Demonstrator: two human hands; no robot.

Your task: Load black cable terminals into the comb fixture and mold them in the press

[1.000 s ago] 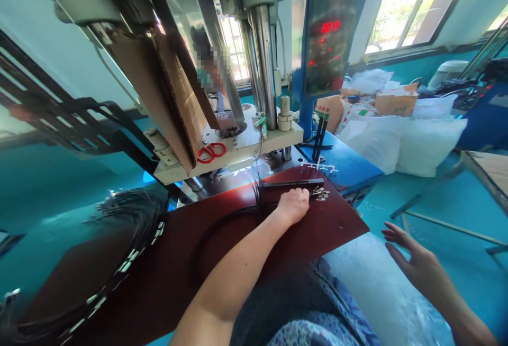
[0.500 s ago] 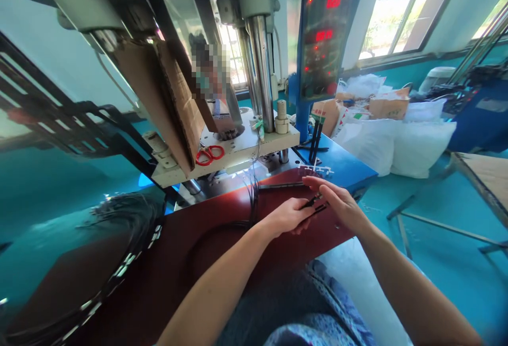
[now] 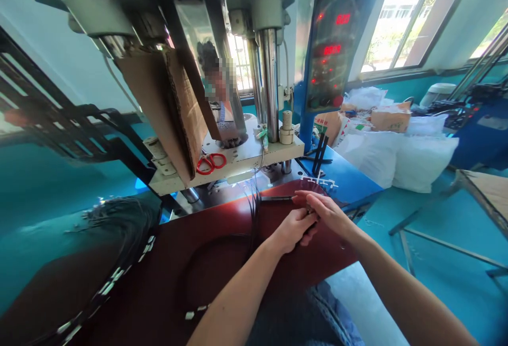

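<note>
My left hand [image 3: 296, 230] is closed above the red-brown table top [image 3: 222, 256], fingers curled around something small and dark that is mostly hidden. My right hand [image 3: 323, 211] meets it from the right, fingers drawn together over the left fingertips; a dark bit shows between the hands. To their left, a bundle of thin black cables [image 3: 254, 214] stands up and loops over the table, with white connectors [image 3: 190, 315] at one end. Just beyond the fingers lies a black strip [image 3: 275, 198]. White branched plastic pieces [image 3: 319, 179] lie at the table's far edge.
A press machine [image 3: 257, 163] stands ahead, with red-handled scissors [image 3: 211, 163] on its plate and cardboard [image 3: 159, 108] leaning there. A control box [image 3: 329, 55] rises at right. More black cables [image 3: 130, 240] hang at left. White sacks [image 3: 420, 161] sit on the floor.
My hands have drawn closer together, and the thin dark pieces that stuck out of my left hand are now nearly covered. The view has tilted slightly up; white connectors now show beside my left forearm.
</note>
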